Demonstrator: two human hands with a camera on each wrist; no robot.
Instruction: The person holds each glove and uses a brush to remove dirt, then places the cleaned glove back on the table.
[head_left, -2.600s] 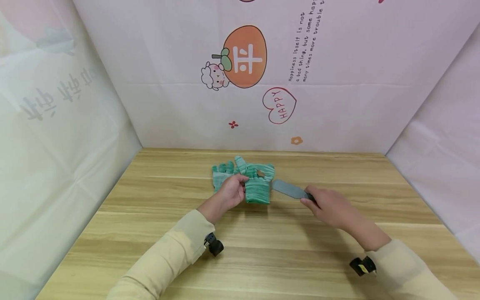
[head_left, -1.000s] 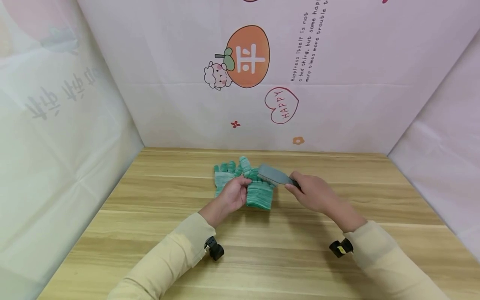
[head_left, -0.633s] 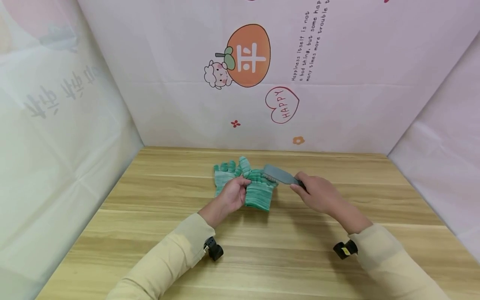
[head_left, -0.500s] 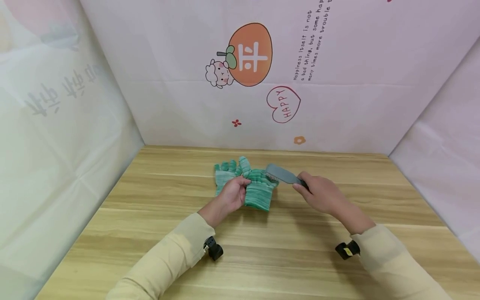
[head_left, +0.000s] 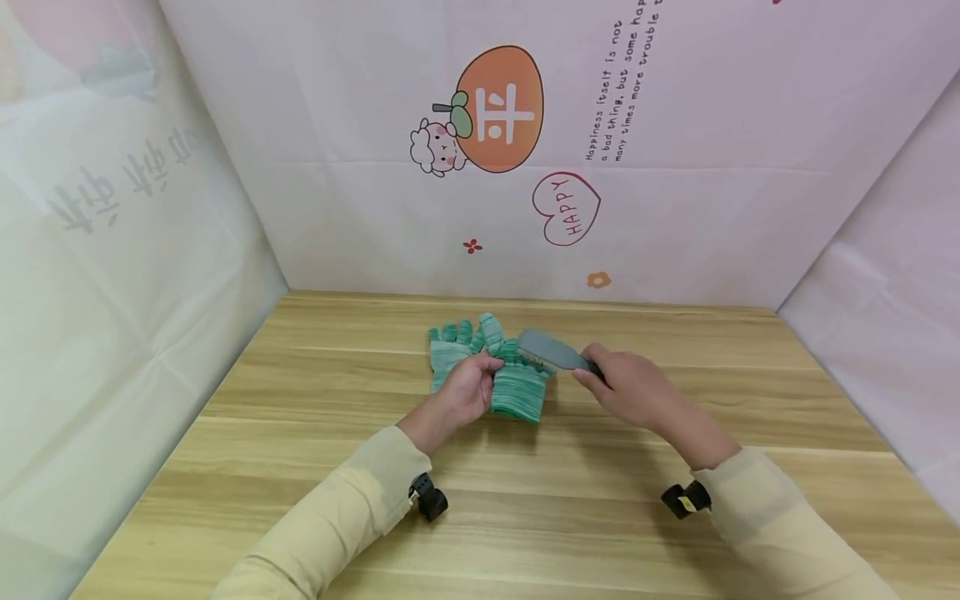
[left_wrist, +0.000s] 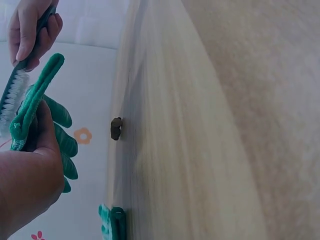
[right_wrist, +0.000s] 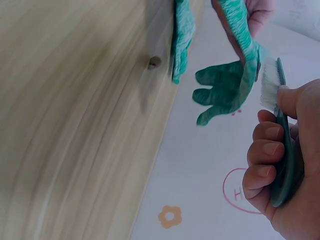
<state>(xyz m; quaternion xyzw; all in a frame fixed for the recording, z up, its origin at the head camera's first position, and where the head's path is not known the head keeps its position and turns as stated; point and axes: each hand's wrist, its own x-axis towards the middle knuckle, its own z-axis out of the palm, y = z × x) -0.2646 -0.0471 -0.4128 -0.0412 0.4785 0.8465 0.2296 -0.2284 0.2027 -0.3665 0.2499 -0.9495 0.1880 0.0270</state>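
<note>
My left hand (head_left: 467, 390) grips a green striped knit glove (head_left: 517, 395) by its side, holding it up with the cuff towards me. In the right wrist view, the fingers of this glove (right_wrist: 220, 89) hang above the table. My right hand (head_left: 633, 390) is curled round the dark handle of a brush (head_left: 549, 348) with a grey-green back. White bristles (right_wrist: 270, 85) face the glove, right at its surface. A second glove of the same kind (head_left: 447, 357) lies on the table to the left, partly behind my left hand.
A small brown lump (left_wrist: 116, 128) sits on the wooden table (head_left: 570, 517) below the held glove; in the head view it is hidden. Printed white sheeting (head_left: 675, 217) walls off the back and both sides.
The brush has gone from beside the held glove to over it, then slid right and back left across it. The left hand stays nearly still; the cuff tilts slightly.
</note>
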